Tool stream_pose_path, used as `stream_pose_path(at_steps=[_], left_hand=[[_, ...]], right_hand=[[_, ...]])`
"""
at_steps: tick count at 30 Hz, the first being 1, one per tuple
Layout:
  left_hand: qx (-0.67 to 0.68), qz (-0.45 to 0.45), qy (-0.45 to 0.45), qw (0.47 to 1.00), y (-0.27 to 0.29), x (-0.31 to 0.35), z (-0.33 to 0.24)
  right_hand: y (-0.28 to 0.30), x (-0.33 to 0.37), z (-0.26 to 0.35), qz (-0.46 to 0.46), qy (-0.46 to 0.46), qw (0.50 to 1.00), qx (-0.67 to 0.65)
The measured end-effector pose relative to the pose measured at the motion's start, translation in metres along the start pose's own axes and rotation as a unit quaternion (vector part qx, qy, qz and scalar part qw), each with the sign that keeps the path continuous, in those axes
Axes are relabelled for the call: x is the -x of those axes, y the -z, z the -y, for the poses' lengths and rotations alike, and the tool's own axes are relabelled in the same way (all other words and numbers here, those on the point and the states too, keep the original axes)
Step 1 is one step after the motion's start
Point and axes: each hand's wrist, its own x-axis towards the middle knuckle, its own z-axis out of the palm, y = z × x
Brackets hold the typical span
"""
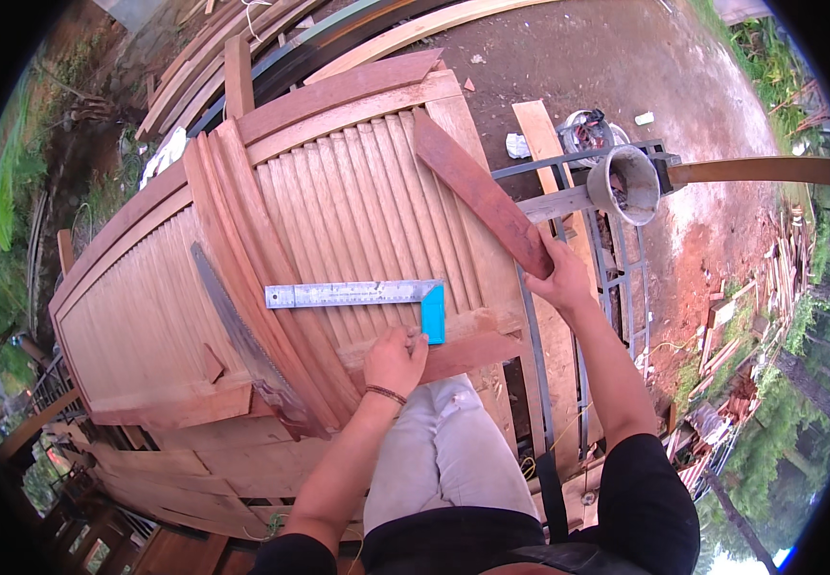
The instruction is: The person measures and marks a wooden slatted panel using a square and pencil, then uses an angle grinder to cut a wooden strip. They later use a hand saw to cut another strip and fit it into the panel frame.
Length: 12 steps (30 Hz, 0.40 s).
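Note:
My right hand is closed around the lower end of a reddish-brown wooden board. The board slants up and left over the slatted wooden panel. A try square with a metal ruler blade and a blue handle lies across the slats, its blade pointing left. With its fingers curled, my left hand is at the lower left edge of that handle; the fingertips are partly hidden. Left of the square, a handsaw rests on the panel beside several long reddish wooden strips.
A grey bucket stands at the right near a metal frame. Stacked timber lies beyond the panel. A small wood offcut sits on the panel's left part. Scrap wood is scattered at far right.

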Motion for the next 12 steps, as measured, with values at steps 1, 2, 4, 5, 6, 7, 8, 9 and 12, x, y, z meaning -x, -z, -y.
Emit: stream_pose_path(at_steps=[1,2,4,5,6,7,8,9,12], left_hand=[[0.027,0.006,0.026,0.999,-0.009,0.003,-0.001],[0.057,0.013,0.052,0.997,-0.015,0.002,-0.001],[0.057,0.025,0.067,0.996,-0.018,-0.004,-0.003],[0.057,0.030,0.075,0.995,-0.020,-0.007,-0.006],[0.058,0.029,0.081,0.995,-0.019,-0.009,-0.009],[0.060,0.027,0.087,0.994,-0.018,-0.011,-0.014],[0.060,0.026,0.094,0.993,-0.016,-0.013,-0.017],[0.050,0.026,0.100,0.993,-0.017,-0.015,-0.019],[0.006,0.033,0.119,0.992,-0.019,-0.019,-0.025]], right_hand=[[0.004,-0.014,-0.007,0.002,0.005,1.000,0.008],[0.008,-0.025,-0.014,-0.019,0.033,0.999,0.011],[0.022,-0.048,-0.021,-0.010,0.023,1.000,0.019],[0.030,-0.060,-0.023,-0.005,0.019,1.000,0.022],[0.037,-0.073,-0.023,-0.015,-0.019,1.000,0.008],[0.045,-0.086,-0.023,-0.026,-0.058,0.998,-0.006],[0.047,-0.091,-0.021,-0.035,-0.096,0.995,-0.020],[0.046,-0.089,-0.020,-0.051,-0.089,0.994,-0.040],[0.039,-0.068,-0.015,-0.080,-0.075,0.991,-0.077]])
